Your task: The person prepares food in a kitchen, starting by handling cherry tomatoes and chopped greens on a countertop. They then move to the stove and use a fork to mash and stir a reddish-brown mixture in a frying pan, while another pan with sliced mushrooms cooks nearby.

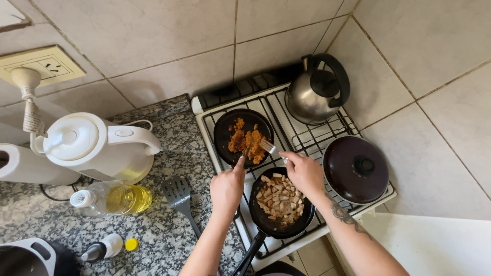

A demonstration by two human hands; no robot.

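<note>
My right hand (304,171) is closed around the handle of a fork (267,146), its tines resting on the orange-brown food (247,140) in the small black pan (225,134) on the back left burner. My left hand (227,186) reaches toward the same pan, forefinger stretched to its near rim; something thin seems to be under that fingertip, but I cannot tell whether I am gripping it. My hands are close together, not touching. Just below them sits a second black pan (306,217) filled with pale diced pieces (279,199), handle pointing toward me. On the white stove (207,110), a steel kettle (314,94) stands at the back right and a dark lidded pot (355,168) at the front right. On the granite counter (174,153) to the left lie a grey spatula (179,197), an oil bottle (112,199) on its side, and a white electric kettle (94,145).
</note>
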